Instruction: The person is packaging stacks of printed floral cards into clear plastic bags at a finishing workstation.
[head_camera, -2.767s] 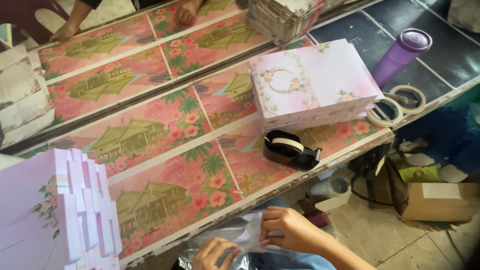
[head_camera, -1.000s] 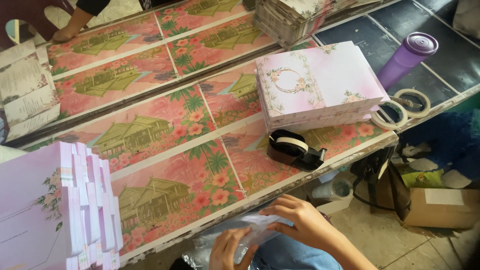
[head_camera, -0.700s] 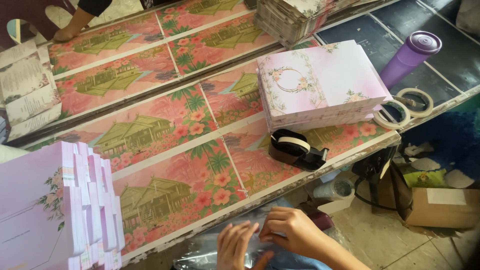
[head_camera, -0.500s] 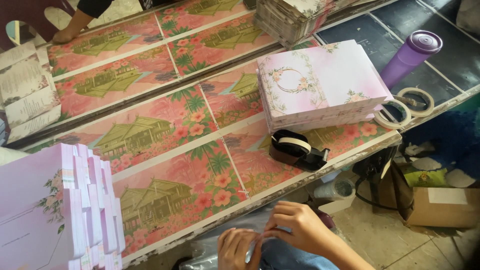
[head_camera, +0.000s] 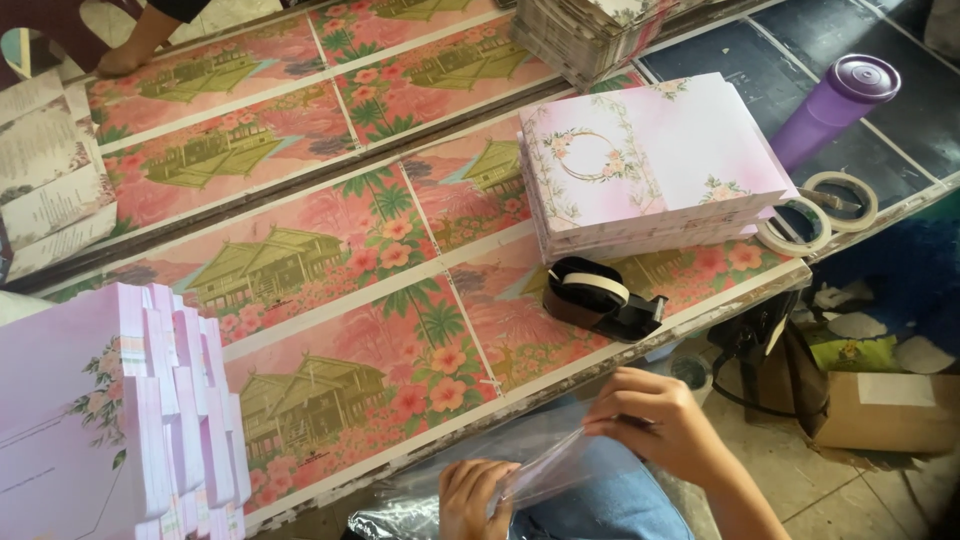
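- Both hands are working below the table (head_camera: 600, 365) edge, over the lap, on a clear plastic sleeve (head_camera: 545, 470).
- The right hand (head_camera: 665, 425) is now pinching the sleeve's upper end, fingers closed on the film; a moment ago it was lying flatter and closer to the other hand.
- The left hand (head_camera: 475, 498) is gripping the lower end, fingers curled shut around it. It has slid left and down since half a second ago.
- So the hands are moving apart, and the film between them is being drawn taut and slanted, where earlier it was bunched loosely on the lap.
- This looks to me like one sleeve being teased free of the crumpled pile under it; whether its mouth is open, I cannot tell.
- The sleeve is sitting just beneath the table rim, well apart from the cards.
- On the table nothing has shifted: the tape dispenser (head_camera: 600, 298) is lying just beside the pink card stack (head_camera: 650, 165), with tape rings (head_camera: 815, 215) and a purple bottle (head_camera: 830, 105) beyond.
- A second stack of pink cards (head_camera: 110, 420) is standing at the left.
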